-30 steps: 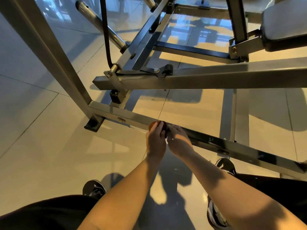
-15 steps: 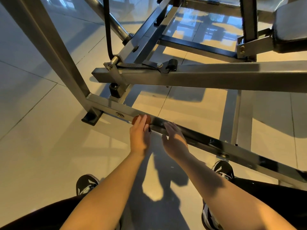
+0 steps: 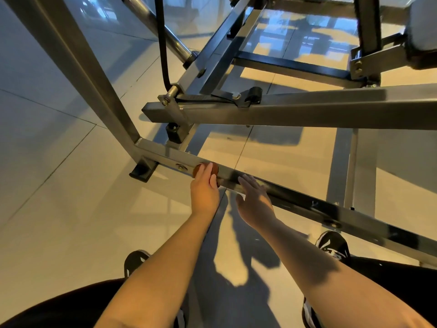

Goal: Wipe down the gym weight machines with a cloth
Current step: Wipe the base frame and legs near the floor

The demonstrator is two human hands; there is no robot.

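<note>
On the lowest frame bar (image 3: 307, 205) of the weight machine (image 3: 307, 114), near its corner foot (image 3: 142, 171), left hand (image 3: 204, 192) presses a small brown cloth (image 3: 214, 171) under near-straight fingers (image 3: 205, 171); right hand (image 3: 254, 202) rests spread flat just beside it, holding nothing.

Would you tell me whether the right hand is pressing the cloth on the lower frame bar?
No, the cloth sits under the left hand; the right hand lies open on the lower frame bar.
</note>
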